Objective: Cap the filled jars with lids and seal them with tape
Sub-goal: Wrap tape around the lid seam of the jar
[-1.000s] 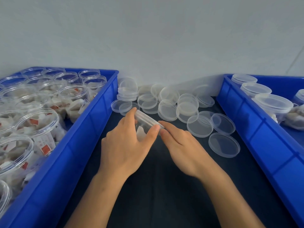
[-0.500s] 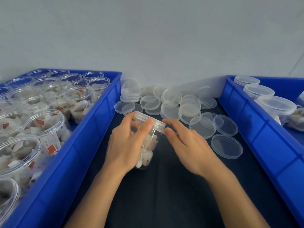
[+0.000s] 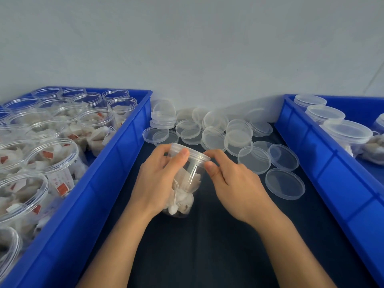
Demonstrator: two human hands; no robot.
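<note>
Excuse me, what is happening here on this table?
A person is capping a clear plastic jar filled with white tea bags. The left hand grips the jar's side, and the right hand pinches the clear round lid on its top. Loose clear lids lie behind. The left blue plastic bin holds open filled jars; the right blue bin holds capped ones.

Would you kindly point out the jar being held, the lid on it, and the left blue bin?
jar (image 3: 188,183), head view, clear side wall.
lid (image 3: 196,155), head view, rim between the fingers.
left blue bin (image 3: 116,163), head view, right wall.
</note>
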